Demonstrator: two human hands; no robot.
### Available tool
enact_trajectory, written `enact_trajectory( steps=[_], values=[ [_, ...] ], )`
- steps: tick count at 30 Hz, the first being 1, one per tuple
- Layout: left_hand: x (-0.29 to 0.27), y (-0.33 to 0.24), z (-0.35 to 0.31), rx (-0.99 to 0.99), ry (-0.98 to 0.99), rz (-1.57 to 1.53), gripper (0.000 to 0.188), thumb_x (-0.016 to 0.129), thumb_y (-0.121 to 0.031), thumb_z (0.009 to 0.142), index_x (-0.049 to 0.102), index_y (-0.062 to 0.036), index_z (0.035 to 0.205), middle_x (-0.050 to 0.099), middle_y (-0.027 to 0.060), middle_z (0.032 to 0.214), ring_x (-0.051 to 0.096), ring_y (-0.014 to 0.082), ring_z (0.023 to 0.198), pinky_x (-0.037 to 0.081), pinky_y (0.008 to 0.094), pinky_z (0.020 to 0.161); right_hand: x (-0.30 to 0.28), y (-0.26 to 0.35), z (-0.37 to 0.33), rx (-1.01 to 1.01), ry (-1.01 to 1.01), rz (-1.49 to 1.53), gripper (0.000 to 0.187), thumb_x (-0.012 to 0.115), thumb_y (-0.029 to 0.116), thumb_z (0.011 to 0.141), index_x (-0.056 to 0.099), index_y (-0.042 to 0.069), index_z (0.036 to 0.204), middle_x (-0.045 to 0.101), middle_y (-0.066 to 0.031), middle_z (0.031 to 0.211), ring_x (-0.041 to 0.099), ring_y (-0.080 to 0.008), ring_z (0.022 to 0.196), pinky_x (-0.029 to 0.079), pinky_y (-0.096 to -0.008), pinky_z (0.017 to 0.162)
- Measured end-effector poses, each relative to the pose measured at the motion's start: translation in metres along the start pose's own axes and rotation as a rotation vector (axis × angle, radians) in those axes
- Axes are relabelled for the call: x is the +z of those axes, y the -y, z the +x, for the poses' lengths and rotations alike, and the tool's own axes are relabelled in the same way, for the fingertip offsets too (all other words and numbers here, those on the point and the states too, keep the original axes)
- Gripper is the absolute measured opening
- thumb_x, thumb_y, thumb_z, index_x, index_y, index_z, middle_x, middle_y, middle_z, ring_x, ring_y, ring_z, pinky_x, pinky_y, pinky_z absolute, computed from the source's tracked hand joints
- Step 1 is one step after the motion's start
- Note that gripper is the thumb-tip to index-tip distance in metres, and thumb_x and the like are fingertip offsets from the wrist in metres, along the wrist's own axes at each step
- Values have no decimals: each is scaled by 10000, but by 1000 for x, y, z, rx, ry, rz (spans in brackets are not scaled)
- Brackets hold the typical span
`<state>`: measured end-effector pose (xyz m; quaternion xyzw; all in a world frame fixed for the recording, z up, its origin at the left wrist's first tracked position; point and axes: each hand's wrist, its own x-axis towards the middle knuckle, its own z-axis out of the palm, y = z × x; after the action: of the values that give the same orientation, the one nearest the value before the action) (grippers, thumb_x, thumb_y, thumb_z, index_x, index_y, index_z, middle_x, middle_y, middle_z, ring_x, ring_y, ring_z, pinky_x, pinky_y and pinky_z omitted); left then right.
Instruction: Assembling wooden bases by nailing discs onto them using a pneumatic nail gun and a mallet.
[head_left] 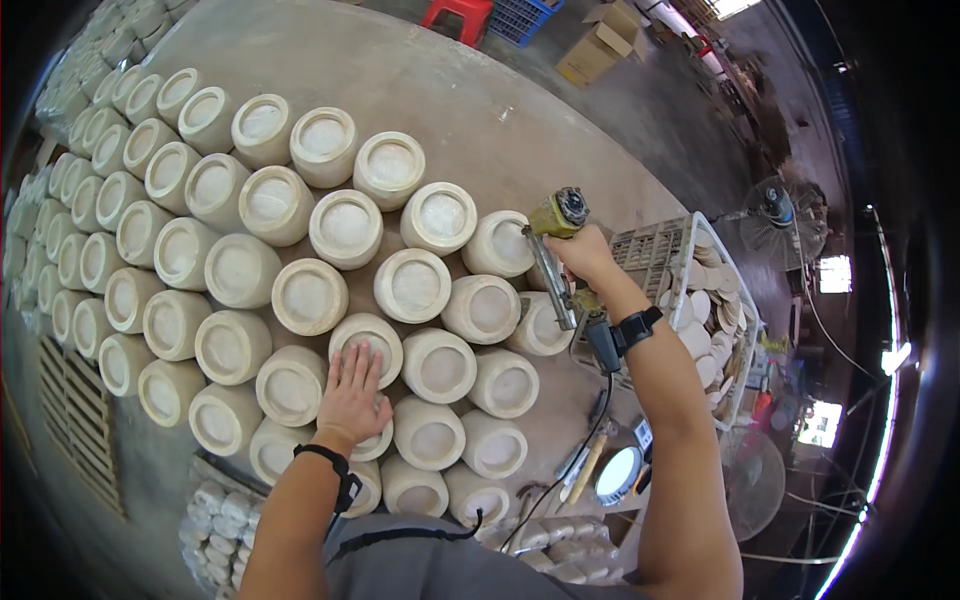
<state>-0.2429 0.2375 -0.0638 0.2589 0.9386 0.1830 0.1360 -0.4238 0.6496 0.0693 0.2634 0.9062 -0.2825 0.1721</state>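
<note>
My left hand (352, 402) lies with fingers stretched out on the top of a pale, rounded pot-shaped piece (366, 328) with a sunken round face. Raised over the right side of the group, my right hand (588, 258) is wrapped round the grip of a yellow-green nail gun (552, 218). Its long metal magazine (553, 285) slants down beside another pot-shaped piece (500, 243); I cannot tell whether they touch. Many similar pieces stand in close rows on the table (400, 70), their ringed faces up. The nail gun's nose is hard to make out.
A white plastic crate (697, 232) of thin round discs (712, 305) stands at the right. Hand tools and a round, bright-faced object (618, 474) lie near my right arm. Wrapped bundles (215, 530) sit at lower left. Beyond are a red stool (462, 15), a cardboard box (597, 50) and fans.
</note>
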Motion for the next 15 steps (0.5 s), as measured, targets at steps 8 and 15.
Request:
enact_trajectory(
  steps=[8,15],
  values=[
    [-5,-2,1,15,-17,12,834,556,-388,866,346,10,1567,307,248,1640,236,384,1551,99,562,1282,15,7,15,49,5,-103,399,728,302,857,693,-52,678,667,-131,576,683,-237,511,552,-384,551],
    [-7,-3,3,16,-6,10,836,559,-386,858,349,9,1565,314,246,1636,243,381,1549,100,561,1284,15,6,14,71,5,4,387,726,291,865,693,-41,668,641,-117,552,645,-221,477,530,-388,527]
  ],
)
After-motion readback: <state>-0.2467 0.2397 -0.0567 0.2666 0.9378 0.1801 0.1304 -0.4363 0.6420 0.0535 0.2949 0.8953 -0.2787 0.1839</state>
